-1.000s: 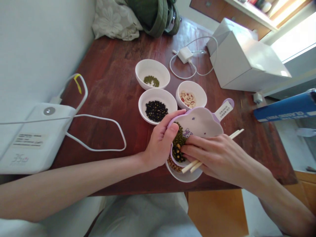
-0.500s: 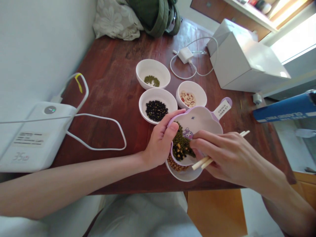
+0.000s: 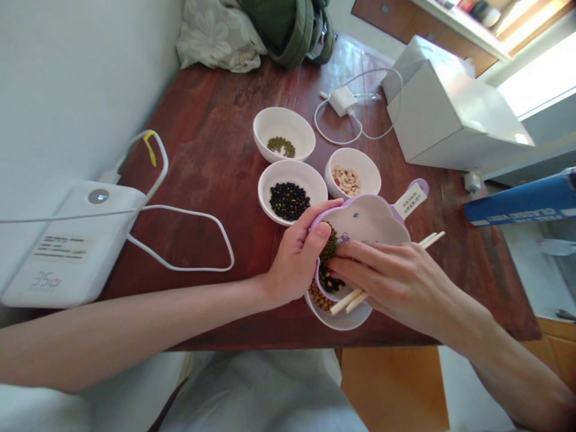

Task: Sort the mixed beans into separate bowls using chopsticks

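Fingers point(image 3: 315, 237) of the left hand point(image 3: 294, 261) curled over the near-left rim of the purple dish point(image 3: 369, 219), thumb inside and fingertips outside, clamped on it and tipping it toward the person. Those of the right hand point(image 3: 396, 282) were closed around a pair of chopsticks point(image 3: 353, 298), whose tips reached into the mixed beans point(image 3: 330, 264) heaped at the dish's low end. Under that end, at the near edge of the table point(image 3: 207, 150), sat a white bowl point(image 3: 342, 318) with brown beans in it. The dish looked like light, stiff plastic with a smooth, somewhat slippery wall; I judged the rim or the labelled handle at its far-right side to be the sound places to hold it. The beans seemed small, hard and ready to roll, and the chopsticks thin, rigid and light. By count: one purple dish, two chopsticks, and four white bowls, the other three standing toward the middle of the table with green beans, black beans and pale nuts. Toward the far edge lay one charger with its cable beside a white box; one white device sat at the left edge.
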Demonstrator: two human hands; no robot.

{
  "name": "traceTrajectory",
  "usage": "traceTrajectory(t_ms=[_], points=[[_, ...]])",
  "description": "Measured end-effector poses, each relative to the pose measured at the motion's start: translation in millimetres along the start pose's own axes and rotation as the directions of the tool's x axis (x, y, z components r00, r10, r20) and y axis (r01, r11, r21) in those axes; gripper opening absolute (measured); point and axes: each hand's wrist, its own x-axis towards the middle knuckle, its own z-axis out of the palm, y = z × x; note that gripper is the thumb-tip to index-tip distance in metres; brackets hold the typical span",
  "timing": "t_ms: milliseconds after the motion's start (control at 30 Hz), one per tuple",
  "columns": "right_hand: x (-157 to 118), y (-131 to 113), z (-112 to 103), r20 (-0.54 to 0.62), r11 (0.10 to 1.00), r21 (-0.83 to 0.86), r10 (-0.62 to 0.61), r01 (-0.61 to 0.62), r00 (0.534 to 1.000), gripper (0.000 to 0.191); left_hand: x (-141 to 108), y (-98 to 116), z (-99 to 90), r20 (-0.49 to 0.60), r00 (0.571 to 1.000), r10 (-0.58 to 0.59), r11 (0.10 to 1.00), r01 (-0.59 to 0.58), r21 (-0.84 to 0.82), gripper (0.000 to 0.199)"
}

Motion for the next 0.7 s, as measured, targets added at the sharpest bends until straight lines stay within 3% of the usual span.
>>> traceTrajectory(t_ms=[333, 533, 700], points=[[6.7, -6.0, 3.2, -0.012, 0.99, -0.136, -0.039, 0.037, 0.999, 0.022, 1.0, -1.2, -0.5, 0.012, 1.0, 0.025, 1.0, -0.025, -0.001, 0.053], [-10.1, -1.8, -9.9, -0.075, 1.0, 0.017, -0.002, 0.004, 0.997, 0.013, 0.4, -0.7, 0.7, 0.015, 1.0, 0.015, 0.999, -0.015, -0.033, 0.052], [-33.0, -14.7, -24.9, -0.159, 0.989, 0.145, 0.025, -0.002, 0.987, 0.017, 0.0, -1.9, 1.4, 0.003, 1.0, -0.011, 0.999, 0.011, -0.037, 0.054]])
